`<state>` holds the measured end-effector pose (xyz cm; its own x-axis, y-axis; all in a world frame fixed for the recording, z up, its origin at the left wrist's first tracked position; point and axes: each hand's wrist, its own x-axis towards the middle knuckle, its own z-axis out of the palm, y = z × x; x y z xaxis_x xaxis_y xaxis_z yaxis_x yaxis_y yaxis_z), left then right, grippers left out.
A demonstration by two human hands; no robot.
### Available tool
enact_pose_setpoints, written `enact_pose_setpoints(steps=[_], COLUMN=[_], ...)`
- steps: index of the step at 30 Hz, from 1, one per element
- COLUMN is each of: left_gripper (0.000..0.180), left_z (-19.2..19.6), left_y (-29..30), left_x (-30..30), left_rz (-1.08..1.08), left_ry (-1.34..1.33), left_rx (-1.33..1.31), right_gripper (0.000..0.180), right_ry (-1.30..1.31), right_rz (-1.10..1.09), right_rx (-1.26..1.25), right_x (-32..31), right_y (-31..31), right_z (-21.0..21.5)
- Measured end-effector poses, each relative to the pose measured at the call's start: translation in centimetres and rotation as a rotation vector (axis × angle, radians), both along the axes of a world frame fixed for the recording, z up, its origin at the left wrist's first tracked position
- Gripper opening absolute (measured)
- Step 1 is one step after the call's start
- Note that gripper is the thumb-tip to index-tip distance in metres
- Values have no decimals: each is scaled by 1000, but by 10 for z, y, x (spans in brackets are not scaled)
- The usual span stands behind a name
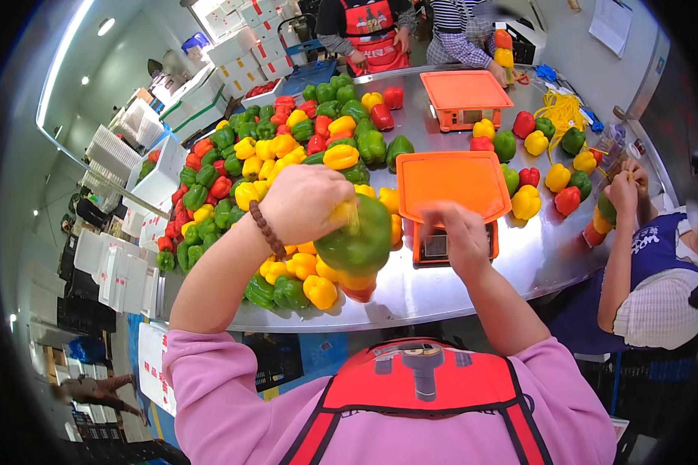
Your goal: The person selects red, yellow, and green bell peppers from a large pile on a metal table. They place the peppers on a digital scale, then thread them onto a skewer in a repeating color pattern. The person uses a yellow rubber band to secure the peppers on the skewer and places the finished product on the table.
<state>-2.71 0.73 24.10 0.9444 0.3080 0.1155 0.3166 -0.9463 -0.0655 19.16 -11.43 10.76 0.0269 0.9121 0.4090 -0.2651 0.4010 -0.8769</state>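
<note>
My left hand, with a beaded bracelet at the wrist, is closed round the gathered yellow top of a net bag of bell peppers. A green pepper fills the upper part of the bag, with yellow and red ones beneath it. The bag hangs at the table's near edge and is blurred by motion. My right hand, also blurred, is raised over the front of the nearer orange scale. Its fingers are apart and nothing shows in them. The scale's pan holds nothing.
Heaped red, green and yellow peppers cover the left of the metal table. A second orange scale stands behind. Small pepper groups and yellow nets lie right. A co-worker handles peppers at right; two people stand across.
</note>
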Motion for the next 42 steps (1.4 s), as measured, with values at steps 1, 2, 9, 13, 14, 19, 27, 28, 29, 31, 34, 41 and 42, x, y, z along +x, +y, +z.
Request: enact_pose_setpoints(steps=[1,2,9,13,14,19,27,28,29,31,34,41,42], left_gripper=[18,18,29,35,36,33,26,26,26,25,27,48,48], left_z=[-1,2,-5,-15,-19,-44,-65,-62,-59,-57,-58,-90,-90], left_y=[-2,-6,2,2,-1,-3,-17,-21,-28,-35,-30,1,2], left_x=[6,10,4,6,10,20,21,23,24,25,20,31,33], left_rz=[-87,-100,45,179,168,165,59,52,44,29,-70,331,328], left_ry=[-69,-68,-81,-22,-43,-44,149,138,127,139,-44,20,26], left_rx=[-3,-1,-17,-137,-176,-428,-477,-469,-460,-438,-563,-986,-934], right_gripper=[43,44,25,28,32,42,40,39,39,37,35,27,27], right_ry=[-102,-200,-231,68,24,319,695,747,799,842,752,241,145], right_rz=[-148,-289,-258,245,315,548,520,495,471,395,265,36,21], right_rx=[57,106,-32,-195,-268,-559,-734,-735,-735,-725,-669,-460,-441], right_x=[-1,-10,-22,-29,-32,-49,-58,-59,-61,-65,-68,-70,-71], right_y=[20,38,9,-19,-19,-11,-4,-5,-5,-6,-4,0,0], right_z=[0,-7,-3,10,11,2,-16,-19,-24,-25,-22,-46,-42])
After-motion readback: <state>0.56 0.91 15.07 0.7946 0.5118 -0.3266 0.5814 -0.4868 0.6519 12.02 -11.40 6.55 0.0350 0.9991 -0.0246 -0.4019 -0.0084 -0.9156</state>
